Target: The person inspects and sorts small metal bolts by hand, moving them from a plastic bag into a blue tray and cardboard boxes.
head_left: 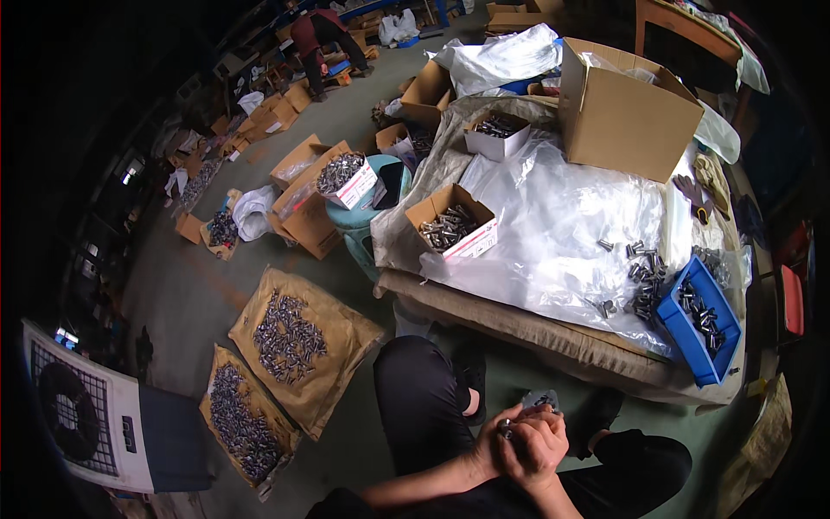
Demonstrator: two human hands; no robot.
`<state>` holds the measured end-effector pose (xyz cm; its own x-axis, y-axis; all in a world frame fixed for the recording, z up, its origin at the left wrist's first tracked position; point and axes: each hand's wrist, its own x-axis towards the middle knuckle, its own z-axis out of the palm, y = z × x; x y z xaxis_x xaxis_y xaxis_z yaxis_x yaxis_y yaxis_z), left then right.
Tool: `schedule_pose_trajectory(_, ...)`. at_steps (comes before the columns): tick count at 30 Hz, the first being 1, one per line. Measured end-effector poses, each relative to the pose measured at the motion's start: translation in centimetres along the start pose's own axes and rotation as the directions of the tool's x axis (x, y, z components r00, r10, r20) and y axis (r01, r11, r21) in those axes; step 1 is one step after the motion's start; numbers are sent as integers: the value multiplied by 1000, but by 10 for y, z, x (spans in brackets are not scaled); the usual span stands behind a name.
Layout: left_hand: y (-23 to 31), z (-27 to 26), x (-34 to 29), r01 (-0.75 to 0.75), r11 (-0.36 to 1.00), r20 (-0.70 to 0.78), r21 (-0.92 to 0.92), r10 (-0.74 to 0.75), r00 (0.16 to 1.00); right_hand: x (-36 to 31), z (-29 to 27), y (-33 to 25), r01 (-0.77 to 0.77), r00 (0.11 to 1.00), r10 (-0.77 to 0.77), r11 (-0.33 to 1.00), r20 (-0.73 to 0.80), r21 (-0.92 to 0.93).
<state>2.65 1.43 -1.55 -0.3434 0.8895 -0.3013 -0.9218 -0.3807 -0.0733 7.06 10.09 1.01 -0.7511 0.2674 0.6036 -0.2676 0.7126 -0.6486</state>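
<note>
You are sitting low beside the table (pixel 519 333), and your two hands are meeting in front of your lap. Your right hand (pixel 538 445) is curling closed over your left hand (pixel 494 443), and the pair are gripping a small metal part (pixel 507 426) whose end is just poking out between the fingers; which hand is actually pinching it cannot be told. Just past your knuckles, a small clear bag (pixel 540 400) of more parts is lying near your knee. On the table, loose metal parts (pixel 640 277) are lying on the plastic sheet (pixel 553 225), beside a blue bin (pixel 692 342) and an open cardboard box (pixel 451 223) holding more parts.
</note>
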Motion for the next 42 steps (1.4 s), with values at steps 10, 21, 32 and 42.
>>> schedule_pose_trajectory(10,0,-53,8,254,956,239,-144,-216,947,-6,1,2,-71,997,69,993,-23,-94)
schedule_pose_trajectory(21,0,-49,0,212,977,-428,6,-189,884,-16,-2,11,-309,945,318,943,-70,122)
schedule_pose_trajectory(32,-6,-29,-7,236,969,-334,-71,-246,910,-17,-4,14,-368,917,391,905,-75,214)
schedule_pose_trajectory(42,3,-53,-5,328,945,-425,-5,-299,855,-26,-2,20,-495,826,558,786,-80,370)
